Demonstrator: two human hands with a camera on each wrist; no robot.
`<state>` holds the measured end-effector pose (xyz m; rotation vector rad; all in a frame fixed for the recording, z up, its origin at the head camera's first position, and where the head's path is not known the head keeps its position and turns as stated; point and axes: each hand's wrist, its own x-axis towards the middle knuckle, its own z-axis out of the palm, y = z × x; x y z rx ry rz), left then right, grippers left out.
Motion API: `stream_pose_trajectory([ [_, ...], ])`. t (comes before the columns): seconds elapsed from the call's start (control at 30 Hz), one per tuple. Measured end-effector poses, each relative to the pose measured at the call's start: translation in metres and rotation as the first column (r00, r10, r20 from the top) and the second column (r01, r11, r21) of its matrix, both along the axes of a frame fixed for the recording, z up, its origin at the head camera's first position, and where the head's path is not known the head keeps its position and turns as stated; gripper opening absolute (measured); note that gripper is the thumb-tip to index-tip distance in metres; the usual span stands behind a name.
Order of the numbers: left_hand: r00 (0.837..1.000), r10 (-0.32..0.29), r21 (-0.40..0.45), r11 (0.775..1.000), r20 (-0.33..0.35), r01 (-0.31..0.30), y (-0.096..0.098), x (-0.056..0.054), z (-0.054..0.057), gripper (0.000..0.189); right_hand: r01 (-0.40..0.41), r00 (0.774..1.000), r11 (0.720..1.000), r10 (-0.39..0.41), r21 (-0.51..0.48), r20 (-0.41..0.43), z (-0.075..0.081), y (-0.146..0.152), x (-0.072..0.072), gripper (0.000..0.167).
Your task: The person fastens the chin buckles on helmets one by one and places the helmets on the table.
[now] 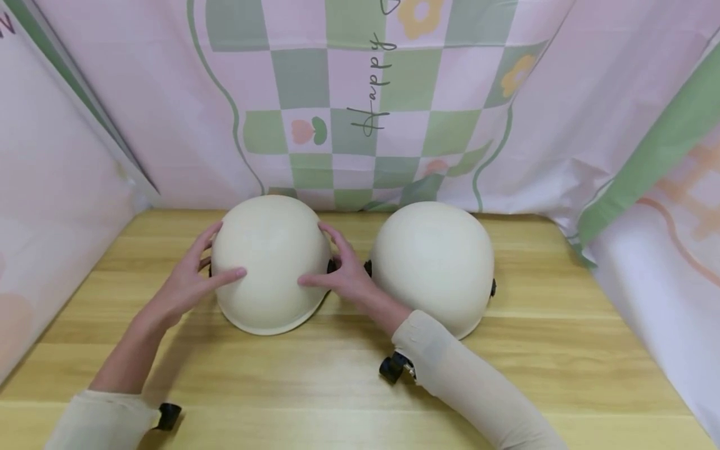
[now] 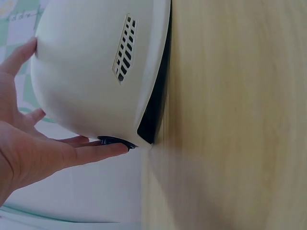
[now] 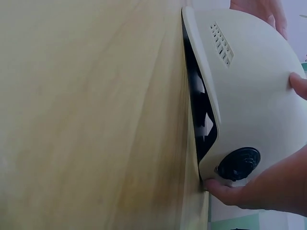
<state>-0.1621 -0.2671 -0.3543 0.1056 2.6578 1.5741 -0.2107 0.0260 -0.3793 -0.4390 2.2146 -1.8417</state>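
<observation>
At the far left, well apart from the fingers, hangs pale printed fabric (image 1: 50, 187). Next comes the left hand (image 1: 188, 284), a black device (image 1: 169, 417) showing below its fingers by the sleeve (image 1: 101, 422). Those fingers are spread wide and curved about the left side of a cream helmet (image 1: 272, 262), with the thumb on its near face; in the left wrist view one finger lies at a black fitting (image 2: 112, 140).

The helmet sits dome up on the wooden tabletop (image 1: 253, 381), directly between the two sets of fingers. A slotted vent (image 2: 125, 50) lies in the shell, apart from the fingertips, and the dark inside shows under the rim.

The right hand (image 1: 351, 272) holds the right side, its fingers widely parted and bent around the shell, thumb again on the near face. The right wrist view shows a black round knob (image 3: 239, 164) just beside a finger near the rim.

To the right of the right fingers, near them, stands a second helmet (image 1: 432, 265), also cream and dome up, partly behind the right forearm.
</observation>
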Motion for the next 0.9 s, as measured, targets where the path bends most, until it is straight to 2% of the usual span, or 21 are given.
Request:
stream_pose_trajectory([
  [0.23,1.000,0.005,0.008,1.000,-0.003,-0.005,0.004,-0.002,-0.002,0.099,0.014,0.999,0.999,-0.013,0.033,-0.034,0.000,0.004,-0.001,0.100],
  [0.4,1.000,0.013,0.033,0.999,0.009,-0.013,0.003,0.000,-0.002,0.098,0.004,0.998,0.999,-0.001,0.050,-0.057,0.004,0.004,0.001,0.100],
  [0.73,1.000,-0.017,0.175,0.984,0.005,0.016,0.002,0.003,-0.004,0.094,0.057,0.991,0.992,-0.042,0.117,-0.126,0.020,0.006,0.010,0.096],
  [0.9,0.999,-0.038,0.231,0.972,0.005,0.036,0.002,0.003,-0.003,0.089,0.068,0.977,0.990,-0.042,0.120,-0.209,0.030,0.009,0.011,0.091],
])
